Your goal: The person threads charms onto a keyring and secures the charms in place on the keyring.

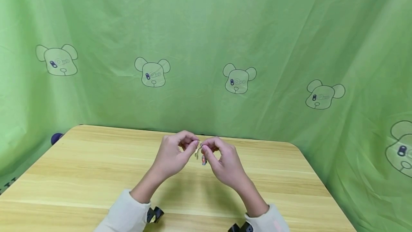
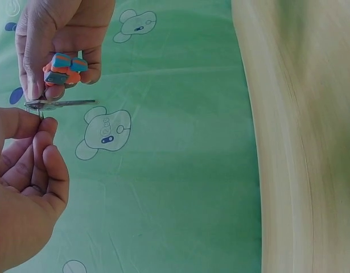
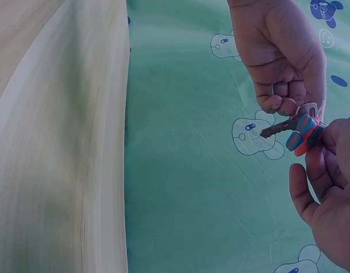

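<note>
The left hand [image 1: 176,153] pinches small metalwork between thumb and forefinger, its other fingers curled in loosely behind. The right hand [image 1: 222,161] faces it, thumb and forefinger also pinched together, the two sets of fingertips almost meeting. Between them sits a thin metal fitting [image 2: 41,113], too small and too covered to tell whether it is a ring or a chain link.

A flat, brass-coloured metal key with a notched blade [image 3: 284,126] hangs just beside the left fingertips, its bow close to the pinch. A small, chunky orange, blue and grey figure charm [image 3: 300,135] dangles under the right fingertips, near the key; the right-wrist view shows it partly in front of the bow.

The step in hand seems to be fine work at the join of key and charm. It would go best with each pinch close to the metal, one side steady while the other makes small moves, and the charm turned aside so the join is visible. Too hard a pull could make the fitting slip.

Both hands are raised above the pale wood-grain surface [image 1: 96,174]. White sleeves [image 1: 125,212] cover the forearms, and a green cloth printed with bear heads [image 1: 193,28] hangs behind.
</note>
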The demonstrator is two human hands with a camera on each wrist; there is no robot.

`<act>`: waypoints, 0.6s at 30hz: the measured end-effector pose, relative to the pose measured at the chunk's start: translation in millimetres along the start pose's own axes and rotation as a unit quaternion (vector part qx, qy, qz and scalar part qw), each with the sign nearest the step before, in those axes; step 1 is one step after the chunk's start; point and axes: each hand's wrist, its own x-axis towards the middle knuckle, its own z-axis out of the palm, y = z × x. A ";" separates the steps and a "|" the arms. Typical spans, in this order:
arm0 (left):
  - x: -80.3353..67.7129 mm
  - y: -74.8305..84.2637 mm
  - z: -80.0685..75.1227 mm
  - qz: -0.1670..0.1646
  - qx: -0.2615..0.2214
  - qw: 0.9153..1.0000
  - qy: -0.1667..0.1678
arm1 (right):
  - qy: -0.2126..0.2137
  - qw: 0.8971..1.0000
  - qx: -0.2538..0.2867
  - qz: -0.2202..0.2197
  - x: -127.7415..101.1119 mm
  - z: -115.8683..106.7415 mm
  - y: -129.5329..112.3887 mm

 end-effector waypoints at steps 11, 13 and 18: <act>-0.6 -2.2 -0.2 -0.002 -0.003 1.000 -0.026 | -0.006 1.000 -0.008 0.003 -0.8 0.0 0.2; -0.8 -2.5 0.1 -0.002 -0.001 1.000 -0.024 | -0.005 1.000 -0.010 0.005 -0.7 -0.4 -0.3; -0.6 -2.5 0.2 -0.001 0.003 1.000 -0.022 | -0.005 1.000 -0.014 0.006 -0.5 -1.2 -1.3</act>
